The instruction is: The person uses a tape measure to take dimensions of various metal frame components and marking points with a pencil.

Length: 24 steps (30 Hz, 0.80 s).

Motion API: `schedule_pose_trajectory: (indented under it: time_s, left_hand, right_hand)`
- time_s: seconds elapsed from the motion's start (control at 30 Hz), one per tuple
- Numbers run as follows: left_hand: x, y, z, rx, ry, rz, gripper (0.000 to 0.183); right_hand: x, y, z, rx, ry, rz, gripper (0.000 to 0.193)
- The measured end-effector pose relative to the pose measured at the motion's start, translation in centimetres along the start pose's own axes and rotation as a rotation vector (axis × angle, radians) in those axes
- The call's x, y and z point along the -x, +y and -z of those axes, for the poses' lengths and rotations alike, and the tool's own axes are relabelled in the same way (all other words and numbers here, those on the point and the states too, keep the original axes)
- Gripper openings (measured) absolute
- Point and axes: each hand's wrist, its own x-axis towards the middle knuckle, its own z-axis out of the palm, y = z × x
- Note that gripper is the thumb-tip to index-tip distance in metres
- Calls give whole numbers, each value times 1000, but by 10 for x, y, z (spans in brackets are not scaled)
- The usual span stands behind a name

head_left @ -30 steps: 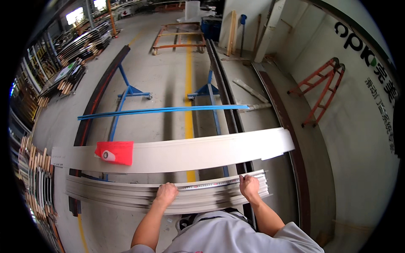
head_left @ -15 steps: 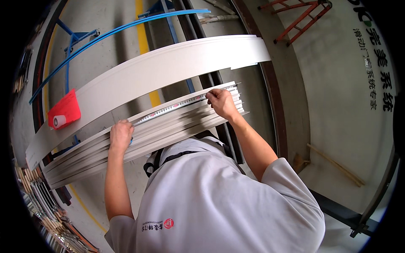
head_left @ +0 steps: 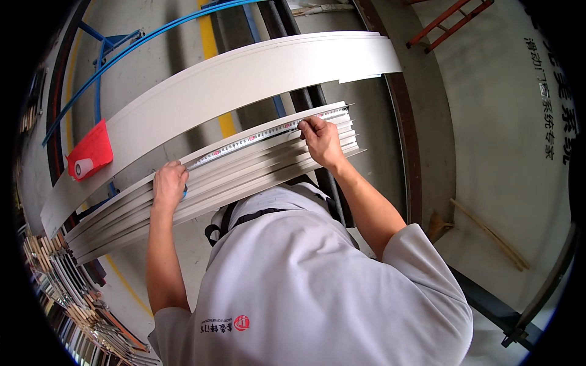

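Note:
A white tape-measure blade (head_left: 235, 145) lies stretched along the top of a bundle of long off-white profiles (head_left: 256, 168) in front of me. My left hand (head_left: 170, 186) is closed around the tape's case at the blade's left end; only a bit of blue shows beside the fingers. Near the profiles' right end, my right hand (head_left: 322, 141) pinches the blade between thumb and fingers. Some of the blade runs on past that hand toward the profile ends, where its tip is too small to make out.
Beyond the bundle lies a wide white panel (head_left: 244, 82), with a red sheet and a white roll (head_left: 83, 166) on its left part. Blue strips (head_left: 152, 46) and a blue stand (head_left: 101, 52) are farther back. An orange ladder (head_left: 448, 24) stands far right; stacked profiles (head_left: 79, 293) fill the lower left.
The view has shifted slightly. Both hands sit a little farther left along the profiles, and more of the blade shows to the right of my right hand. Both grips look the same.

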Motion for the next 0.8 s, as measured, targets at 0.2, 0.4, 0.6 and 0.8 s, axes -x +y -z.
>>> schedule_pose_trajectory:
  time_s: [0.2,0.4,0.6,0.8]
  left_hand:
    - [1,-1,-1,11,-3,16,13]
    - [1,-3,-4,14,18,0,14]
    - [1,-2,-1,23,12,-5,13]
    - [-1,-4,-2,6,8,-12,13]
  right_hand:
    - [0,8,-5,-56,-33,-29,18]
    - [1,6,0,3,-41,66,15]
    - [-13,-12,9,291,-283,526,9]
    - [-17,-16,6,598,-238,364,22]
